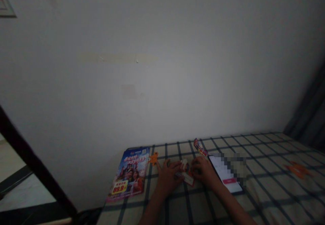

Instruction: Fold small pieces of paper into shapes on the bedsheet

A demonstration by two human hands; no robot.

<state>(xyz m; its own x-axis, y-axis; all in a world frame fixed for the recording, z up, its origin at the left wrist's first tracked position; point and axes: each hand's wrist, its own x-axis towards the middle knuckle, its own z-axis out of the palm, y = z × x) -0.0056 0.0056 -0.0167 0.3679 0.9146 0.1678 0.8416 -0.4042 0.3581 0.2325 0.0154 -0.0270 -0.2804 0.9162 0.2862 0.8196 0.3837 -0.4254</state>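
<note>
A small red-and-white card or printed paper piece (pixel 188 179) is between my two hands, low over the checked cloth. My left hand (pixel 169 174) has its fingers curled onto the left side of this piece, and the thumb sticks out to the left. From the right, my right hand (pixel 203 170) bends its fingertips against the piece's other side in a pinch. Another whitish printed part (pixel 185 165) shows above it; I cannot tell whether the two are joined. Fingers hide some of the piece.
A colourful leaflet (pixel 130 170) lies left, beside an orange cut-out shape (pixel 153 158). A phone with a lit screen (pixel 225 174) is right of my hands. Behind them lies a crumpled colourful strip (pixel 200 147). Another orange shape (pixel 298 169) lies far right. A wall (pixel 177 82) rises behind.
</note>
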